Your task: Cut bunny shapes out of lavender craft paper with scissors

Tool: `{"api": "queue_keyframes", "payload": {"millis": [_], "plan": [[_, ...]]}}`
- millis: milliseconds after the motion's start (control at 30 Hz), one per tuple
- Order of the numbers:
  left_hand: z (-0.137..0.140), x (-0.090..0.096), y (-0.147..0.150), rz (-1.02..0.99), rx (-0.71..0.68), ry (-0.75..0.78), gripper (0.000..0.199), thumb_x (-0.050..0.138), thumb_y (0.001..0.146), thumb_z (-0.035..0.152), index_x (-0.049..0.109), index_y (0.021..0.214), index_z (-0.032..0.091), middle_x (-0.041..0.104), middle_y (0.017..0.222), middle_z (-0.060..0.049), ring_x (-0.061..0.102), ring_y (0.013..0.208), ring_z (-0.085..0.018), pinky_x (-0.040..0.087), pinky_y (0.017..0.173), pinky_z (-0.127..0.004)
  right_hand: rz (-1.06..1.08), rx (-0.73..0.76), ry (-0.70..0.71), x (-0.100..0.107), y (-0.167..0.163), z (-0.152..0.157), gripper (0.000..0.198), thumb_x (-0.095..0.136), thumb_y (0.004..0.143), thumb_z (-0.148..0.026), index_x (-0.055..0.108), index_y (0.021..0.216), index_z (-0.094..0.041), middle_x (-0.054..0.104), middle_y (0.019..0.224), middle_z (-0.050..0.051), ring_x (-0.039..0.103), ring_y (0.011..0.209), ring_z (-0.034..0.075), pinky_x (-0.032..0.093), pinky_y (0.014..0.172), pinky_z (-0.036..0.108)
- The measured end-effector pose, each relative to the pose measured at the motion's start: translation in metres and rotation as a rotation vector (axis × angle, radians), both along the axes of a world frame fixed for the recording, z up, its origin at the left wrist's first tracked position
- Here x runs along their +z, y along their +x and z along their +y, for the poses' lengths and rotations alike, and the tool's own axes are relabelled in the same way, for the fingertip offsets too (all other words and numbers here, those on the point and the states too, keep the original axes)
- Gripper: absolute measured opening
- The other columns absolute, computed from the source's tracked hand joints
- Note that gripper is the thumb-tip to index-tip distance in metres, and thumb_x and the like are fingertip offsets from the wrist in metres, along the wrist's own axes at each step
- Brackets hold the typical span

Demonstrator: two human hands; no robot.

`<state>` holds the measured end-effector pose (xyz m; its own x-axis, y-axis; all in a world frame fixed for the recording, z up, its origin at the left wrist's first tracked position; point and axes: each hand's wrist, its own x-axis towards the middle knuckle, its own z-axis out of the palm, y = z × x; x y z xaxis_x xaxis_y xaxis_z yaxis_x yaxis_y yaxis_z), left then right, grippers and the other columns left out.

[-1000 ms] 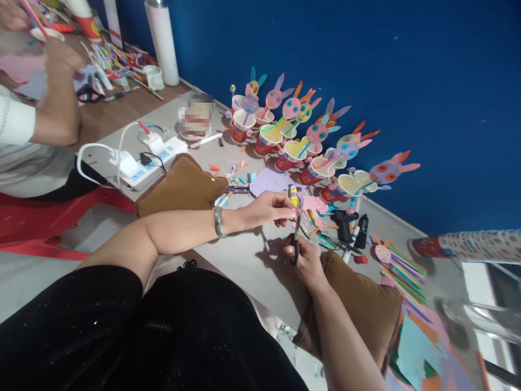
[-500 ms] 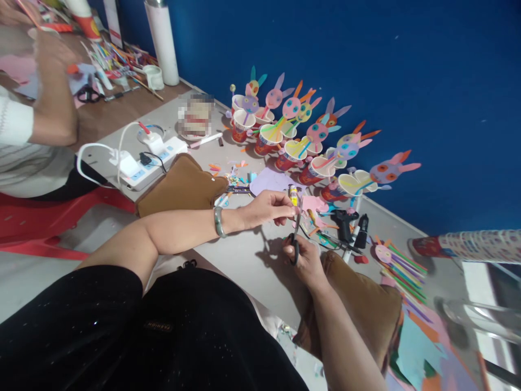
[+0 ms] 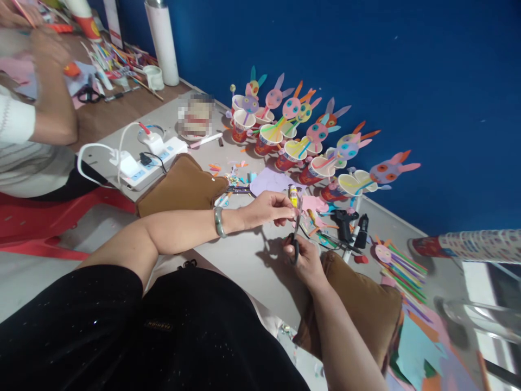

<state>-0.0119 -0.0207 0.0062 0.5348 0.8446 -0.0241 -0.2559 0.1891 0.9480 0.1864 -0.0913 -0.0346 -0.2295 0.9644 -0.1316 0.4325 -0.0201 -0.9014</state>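
My right hand (image 3: 306, 256) is closed around the black handles of a pair of scissors (image 3: 296, 247), its blades pointing up and away from me. Close by the blade tips, my left hand (image 3: 271, 209) is pinched shut; whatever sits between its thumb and fingers is too small to make out. Just beyond the fingers stands a yellow glue stick (image 3: 293, 195). Pink paper scraps (image 3: 314, 204) lie to its right, and a lilac paper sheet (image 3: 269, 182) lies behind my left hand.
Red paper cups (image 3: 268, 142) with paper rabbit heads line the blue wall. A black glue gun (image 3: 345, 224) lies at right, near a brown cushion (image 3: 360, 304). Another brown cushion (image 3: 183, 184) and a power strip (image 3: 158, 160) are at left. A co-worker's arm (image 3: 55, 103) is far left.
My hands and the scissors hold almost the same position. The co-worker's hand at far left has shifted slightly.
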Motion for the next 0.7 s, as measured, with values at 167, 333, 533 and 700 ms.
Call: {"api": "queue_keyframes", "payload": {"millis": [167, 333, 533, 700], "plan": [[0.0011, 0.0009, -0.0006, -0.002, 0.01, 0.01, 0.014, 0.065, 0.082, 0.018, 0.057, 0.072, 0.012, 0.057, 0.06, 0.003, 0.053, 0.055, -0.004, 0.042, 0.057, -0.021, -0.019, 0.008, 0.023, 0.0002, -0.0003, 0.0002, 0.056, 0.065, 0.074, -0.076, 0.054, 0.067, -0.021, 0.046, 0.057, -0.002, 0.043, 0.053, 0.013, 0.039, 0.048, 0.027], [0.0026, 0.0013, -0.0011, 0.004, 0.025, -0.002, 0.011, 0.063, 0.082, 0.014, 0.057, 0.073, 0.011, 0.058, 0.062, 0.003, 0.054, 0.056, -0.004, 0.043, 0.059, -0.02, -0.038, 0.009, 0.038, 0.0013, -0.0006, 0.0005, 0.055, 0.065, 0.075, -0.074, 0.054, 0.066, -0.021, 0.047, 0.056, -0.002, 0.043, 0.053, 0.013, 0.038, 0.048, 0.026], [0.0026, -0.0003, -0.0001, -0.002, 0.022, -0.013, 0.011, 0.064, 0.081, 0.015, 0.057, 0.073, 0.012, 0.057, 0.061, 0.003, 0.053, 0.055, -0.004, 0.043, 0.058, -0.021, -0.017, 0.012, 0.006, -0.0002, 0.0, -0.0002, 0.055, 0.064, 0.075, -0.075, 0.054, 0.067, -0.021, 0.046, 0.056, -0.002, 0.043, 0.053, 0.014, 0.039, 0.047, 0.027], [0.0022, -0.0034, 0.0013, 0.004, -0.005, 0.004, 0.013, 0.065, 0.081, 0.019, 0.057, 0.073, 0.012, 0.057, 0.06, 0.003, 0.053, 0.055, -0.004, 0.042, 0.057, -0.021, -0.006, 0.02, -0.002, 0.0022, -0.0012, -0.0001, 0.055, 0.065, 0.075, -0.075, 0.053, 0.067, -0.021, 0.048, 0.058, -0.001, 0.044, 0.054, 0.014, 0.04, 0.048, 0.027]]}}
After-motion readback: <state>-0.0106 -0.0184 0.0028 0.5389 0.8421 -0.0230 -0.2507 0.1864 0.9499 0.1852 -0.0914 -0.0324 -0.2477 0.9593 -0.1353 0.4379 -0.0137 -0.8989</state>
